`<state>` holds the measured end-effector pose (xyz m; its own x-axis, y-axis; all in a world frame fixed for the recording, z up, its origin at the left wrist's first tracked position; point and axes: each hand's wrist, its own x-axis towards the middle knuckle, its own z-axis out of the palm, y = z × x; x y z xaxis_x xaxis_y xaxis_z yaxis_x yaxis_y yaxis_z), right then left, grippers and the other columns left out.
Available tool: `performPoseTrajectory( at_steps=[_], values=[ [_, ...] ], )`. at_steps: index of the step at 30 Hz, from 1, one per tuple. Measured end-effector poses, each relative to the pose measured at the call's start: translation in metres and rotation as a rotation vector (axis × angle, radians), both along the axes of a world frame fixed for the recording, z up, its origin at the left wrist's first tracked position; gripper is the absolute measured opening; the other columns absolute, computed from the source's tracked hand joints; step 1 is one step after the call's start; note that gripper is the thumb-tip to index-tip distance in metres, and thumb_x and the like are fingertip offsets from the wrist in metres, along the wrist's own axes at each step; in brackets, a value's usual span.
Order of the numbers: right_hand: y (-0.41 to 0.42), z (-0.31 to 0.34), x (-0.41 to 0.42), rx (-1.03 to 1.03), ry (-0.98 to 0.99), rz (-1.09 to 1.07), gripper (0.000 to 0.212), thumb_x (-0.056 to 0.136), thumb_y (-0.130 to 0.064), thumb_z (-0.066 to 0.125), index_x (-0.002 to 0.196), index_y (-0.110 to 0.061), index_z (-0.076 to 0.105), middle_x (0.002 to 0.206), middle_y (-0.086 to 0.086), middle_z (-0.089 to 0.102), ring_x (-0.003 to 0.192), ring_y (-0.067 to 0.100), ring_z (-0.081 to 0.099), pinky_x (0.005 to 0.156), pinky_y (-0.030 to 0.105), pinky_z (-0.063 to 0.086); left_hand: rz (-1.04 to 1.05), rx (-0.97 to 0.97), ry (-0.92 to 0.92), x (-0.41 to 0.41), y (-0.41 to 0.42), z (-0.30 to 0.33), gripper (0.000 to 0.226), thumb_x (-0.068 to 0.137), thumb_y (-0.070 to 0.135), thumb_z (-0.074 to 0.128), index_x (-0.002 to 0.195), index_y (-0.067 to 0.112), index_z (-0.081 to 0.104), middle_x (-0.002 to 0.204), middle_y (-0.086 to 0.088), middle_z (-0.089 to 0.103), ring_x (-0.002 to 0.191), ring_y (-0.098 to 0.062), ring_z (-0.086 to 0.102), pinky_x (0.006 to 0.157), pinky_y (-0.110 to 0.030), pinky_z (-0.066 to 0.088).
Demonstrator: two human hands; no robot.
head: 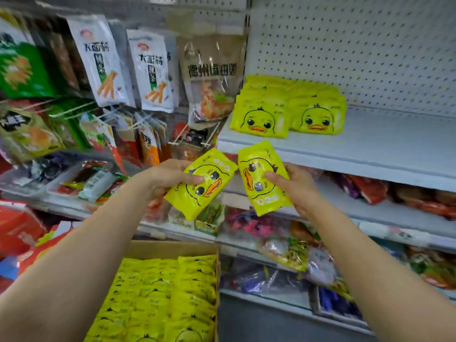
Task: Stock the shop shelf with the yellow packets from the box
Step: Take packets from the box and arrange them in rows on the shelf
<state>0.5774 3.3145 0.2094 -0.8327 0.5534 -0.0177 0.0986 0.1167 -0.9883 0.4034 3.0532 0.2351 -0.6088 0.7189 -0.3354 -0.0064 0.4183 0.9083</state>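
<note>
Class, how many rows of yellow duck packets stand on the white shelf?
2: left row and right row, side by side on the white shelf; packets behind the fronts are partly hidden.

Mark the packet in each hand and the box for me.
Left-hand packet (201, 183): head view, on the duck's face.
Right-hand packet (256, 176): head view, on the duck's face.
Box (172, 249): head view, on the far cardboard wall.

Yellow packets (200, 183) in both hands: glossy plastic film w/ printed duck face, slightly crinkled, same for the stacks on the shelf (370, 144), which is smooth painted metal, pale grey, semi-matt. Back panel (357, 45) is perforated metal pegboard, matt white. Box (172, 248) is plain brown cardboard, matt; hanging snack bags (150, 70) are shiny plastic, some clear.
</note>
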Motion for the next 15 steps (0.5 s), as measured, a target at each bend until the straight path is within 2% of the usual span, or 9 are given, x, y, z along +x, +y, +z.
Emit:
performPoseTrajectory(
  at_steps=[2, 4, 5, 8, 11, 15],
  values=[
    [0.031, 0.018, 0.016, -0.019, 0.055, -0.014, 0.023, 0.082, -0.021, 0.079, 0.102, -0.021, 0.067, 0.097, 0.001, 0.076, 0.083, 0.019, 0.073, 0.08, 0.046, 0.06, -0.005, 0.018, 0.015, 0.013, 0.029, 0.013, 0.089, 0.038, 0.042, 0.096, 0.115, 0.011, 0.067, 0.108, -0.015, 0.072, 0.095, -0.031, 0.071, 0.075, -0.039, 0.06],
    [0.058, 0.034, 0.03, -0.045, 0.11, -0.016, 0.025, 0.084, -0.019, 0.077, 0.106, -0.02, 0.067, 0.1, 0.004, 0.076, 0.086, 0.024, 0.074, 0.081, 0.051, 0.059, -0.006, 0.031, 0.031, 0.03, 0.06, 0.024, 0.063, 0.056, 0.031, 0.09, 0.11, 0.01, 0.068, 0.107, -0.016, 0.072, 0.09, -0.028, 0.072, 0.071, -0.037, 0.061],
    [0.07, 0.04, 0.036, -0.057, 0.136, -0.025, 0.026, 0.084, -0.018, 0.077, 0.108, -0.019, 0.066, 0.102, 0.006, 0.076, 0.089, 0.026, 0.073, 0.081, 0.052, 0.059, -0.012, 0.032, 0.039, 0.039, 0.075, 0.028, 0.048, 0.067, 0.023, 0.083, 0.11, 0.01, 0.068, 0.108, -0.016, 0.072, 0.09, -0.028, 0.072, 0.074, -0.039, 0.06],
    [0.104, 0.055, 0.055, -0.135, 0.188, -0.042, 0.033, 0.084, -0.018, 0.077, 0.114, -0.016, 0.065, 0.108, 0.01, 0.074, 0.094, 0.034, 0.072, 0.077, 0.061, 0.057, -0.035, 0.004, 0.076, 0.06, 0.117, 0.042, 0.029, 0.084, 0.011, 0.071, 0.113, 0.009, 0.066, 0.103, -0.01, 0.074, 0.089, -0.025, 0.073, 0.076, -0.038, 0.06],
    [0.137, 0.065, 0.068, -0.19, 0.207, -0.037, 0.037, 0.083, -0.015, 0.077, 0.116, -0.013, 0.062, 0.109, 0.013, 0.073, 0.089, 0.037, 0.073, 0.074, 0.067, 0.054, -0.068, -0.027, 0.103, 0.068, 0.15, 0.058, 0.033, 0.084, 0.012, 0.072, 0.116, 0.011, 0.065, 0.104, -0.007, 0.074, 0.092, -0.025, 0.072, 0.077, -0.039, 0.059],
    [0.18, 0.079, 0.079, -0.189, 0.199, -0.067, 0.04, 0.084, -0.008, 0.074, 0.122, -0.012, 0.06, 0.111, 0.013, 0.073, 0.086, 0.03, 0.073, 0.07, 0.047, 0.061, -0.113, -0.128, 0.311, 0.059, 0.194, 0.085, 0.052, 0.075, 0.023, 0.083, 0.122, 0.013, 0.064, 0.111, -0.002, 0.072, 0.097, -0.02, 0.071, 0.084, -0.041, 0.058]
  ],
)
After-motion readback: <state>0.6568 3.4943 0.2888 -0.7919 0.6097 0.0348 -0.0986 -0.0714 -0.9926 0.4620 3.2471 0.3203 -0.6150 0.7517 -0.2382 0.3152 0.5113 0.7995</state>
